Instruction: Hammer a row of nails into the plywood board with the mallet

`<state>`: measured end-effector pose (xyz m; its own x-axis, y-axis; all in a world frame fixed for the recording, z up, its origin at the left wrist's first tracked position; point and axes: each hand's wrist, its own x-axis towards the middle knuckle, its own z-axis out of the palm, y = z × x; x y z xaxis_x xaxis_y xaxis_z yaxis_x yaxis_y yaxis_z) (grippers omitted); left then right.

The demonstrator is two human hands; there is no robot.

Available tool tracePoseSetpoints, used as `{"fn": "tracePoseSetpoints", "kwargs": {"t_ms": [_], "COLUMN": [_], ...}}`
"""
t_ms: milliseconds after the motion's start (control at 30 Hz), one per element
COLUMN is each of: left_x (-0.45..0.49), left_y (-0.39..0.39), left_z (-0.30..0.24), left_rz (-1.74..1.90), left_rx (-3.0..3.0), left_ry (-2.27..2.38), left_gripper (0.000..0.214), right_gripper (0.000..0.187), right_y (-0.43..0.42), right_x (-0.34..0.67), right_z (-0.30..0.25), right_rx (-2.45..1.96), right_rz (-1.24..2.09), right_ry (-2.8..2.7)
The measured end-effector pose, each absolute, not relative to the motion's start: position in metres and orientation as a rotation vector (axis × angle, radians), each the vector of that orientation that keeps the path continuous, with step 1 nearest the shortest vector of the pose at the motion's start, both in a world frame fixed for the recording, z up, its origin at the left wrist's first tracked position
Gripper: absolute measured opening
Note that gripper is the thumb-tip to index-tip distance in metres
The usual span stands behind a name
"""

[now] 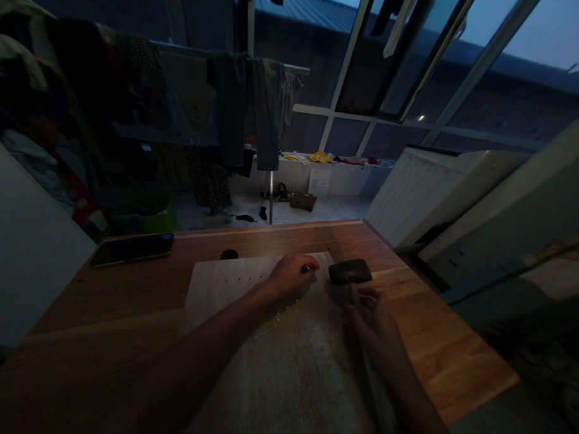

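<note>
A pale wooden board (pixel 247 342) lies on the brown wooden table (pixel 115 312). My left hand (pixel 292 274) rests on the board's far part with its fingers pinched together on something too small to make out. My right hand (pixel 371 321) is closed round the handle of a hammer (pixel 350 271), whose dark head hovers just right of my left fingertips. A few small nails (pixel 279 315) lie on the board beneath my left wrist. The scene is very dim.
A dark phone (pixel 132 248) lies at the table's far left, and a small black disc (pixel 229 254) sits by the board's far edge. White panels (pixel 428 190) lean to the right. Clothes hang on a rack (pixel 236 107) behind, before large windows.
</note>
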<state>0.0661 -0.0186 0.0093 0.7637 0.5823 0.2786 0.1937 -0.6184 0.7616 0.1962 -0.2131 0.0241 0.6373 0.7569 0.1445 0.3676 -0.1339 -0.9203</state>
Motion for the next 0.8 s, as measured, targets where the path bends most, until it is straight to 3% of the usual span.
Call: {"fn": "tracePoseSetpoints", "kwargs": {"t_ms": [133,267,600,800], "left_x": [0.068,0.07,0.069,0.068], "left_y": [-0.016,-0.015,-0.018,-0.016], "left_z": [0.008,0.007,0.003,0.004], "left_rz": [0.661,0.655,0.665,0.643], "left_rx": [2.204,2.162,2.047,2.09], "left_ry": [0.535,0.541,0.646,0.669], "left_gripper": [0.021,0.018,0.026,0.023], "right_gripper": [0.036,0.027,0.042,0.046], "right_y": [-0.204,-0.197,-0.172,-0.153], "right_x": [0.204,0.205,0.201,0.203], "right_z": [0.03,0.032,0.048,0.052], "right_rx": [-2.051,-2.157,-1.649,-1.475], "right_rz": [0.288,0.394,0.854,0.993], "right_ry": [-1.237,-1.291,-0.733,-0.676]}}
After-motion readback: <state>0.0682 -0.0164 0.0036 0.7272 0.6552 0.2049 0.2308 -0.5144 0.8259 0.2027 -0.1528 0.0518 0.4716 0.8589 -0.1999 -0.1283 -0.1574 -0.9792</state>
